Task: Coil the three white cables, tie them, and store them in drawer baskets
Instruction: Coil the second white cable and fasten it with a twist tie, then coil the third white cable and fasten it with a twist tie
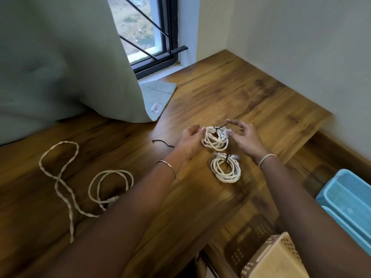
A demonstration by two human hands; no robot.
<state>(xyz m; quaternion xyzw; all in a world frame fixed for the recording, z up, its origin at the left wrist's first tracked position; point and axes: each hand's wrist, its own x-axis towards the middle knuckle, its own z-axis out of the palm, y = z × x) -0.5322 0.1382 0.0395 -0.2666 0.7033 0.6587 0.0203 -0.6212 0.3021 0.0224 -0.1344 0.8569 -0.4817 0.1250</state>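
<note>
A coiled white cable [214, 139] lies on the wooden table [230, 93] between my hands, with a dark tie [217, 128] wrapped at its top. My left hand [190, 140] holds the coil's left side with its thumb on the cable. My right hand [245, 135] pinches the free end of the tie between thumb and forefinger. A second coil [225, 169], bound with a dark tie, lies just in front. A third white cable [84, 177] sprawls loose at the left.
A spare dark tie [162, 143] lies left of my left hand. A grey curtain [70, 67] drapes onto the table at the back left. A blue basket [349, 199] and a beige basket [277, 257] sit low at the right, past the table's edge.
</note>
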